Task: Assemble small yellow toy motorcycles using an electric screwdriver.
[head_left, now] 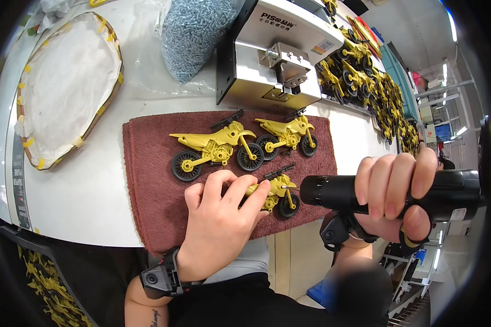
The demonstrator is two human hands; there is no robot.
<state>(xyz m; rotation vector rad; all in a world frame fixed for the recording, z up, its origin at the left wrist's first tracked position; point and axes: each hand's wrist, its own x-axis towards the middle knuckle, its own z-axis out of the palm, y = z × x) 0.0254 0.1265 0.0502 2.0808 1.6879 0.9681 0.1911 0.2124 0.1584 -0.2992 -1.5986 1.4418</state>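
My left hand (pixel 219 220) presses a yellow toy motorcycle (pixel 282 189) against a brown towel (pixel 157 204), its fingers covering the rear half. My right hand (pixel 395 188) is wrapped round a black electric screwdriver (pixel 333 189), held level. The screwdriver's thin metal bit (pixel 290 187) points left and reaches the front fork area of that motorcycle; whether it sits in a screw is too small to tell. Farther back on the towel lie two more yellow motorcycles with black wheels, a larger-looking one (pixel 210 146) on the left and another (pixel 285 135) on the right.
A metal-fronted screw feeder (pixel 267 76) stands behind the towel. Beside it is a clear bag of silvery screws (pixel 193 41). A white-lined shallow tray (pixel 71 87) rests at the left. Many yellow motorcycles (pixel 360 82) crowd the back right; more yellow parts (pixel 52 289) fill a bin at lower left.
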